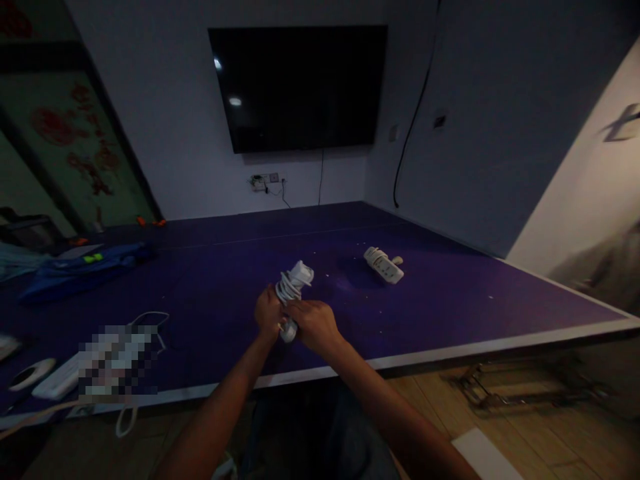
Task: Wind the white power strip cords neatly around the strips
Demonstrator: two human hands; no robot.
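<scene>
Above the near edge of the purple table [345, 333], both hands are on a white power strip [301, 273] with its cord wound around it. My left hand [269, 310] is closed around the strip from the left. From the right, my right hand [314, 321] grips the lower part of the cord coils, fingers bent. A white plug-like end [289, 331] pokes out below the hands. Farther right on the table lies a second white power strip [387, 267], its cord wrapped around one end and its sockets facing up.
A blurred-out patch covers part of a white item [63, 377] at the left edge, beside a white roll [33, 375] and a loop of white cord [155, 315]. Blue cloth [85, 267] lies behind. A dark television [305, 87] hangs on the wall; a metal frame [525, 387] stands on the floor.
</scene>
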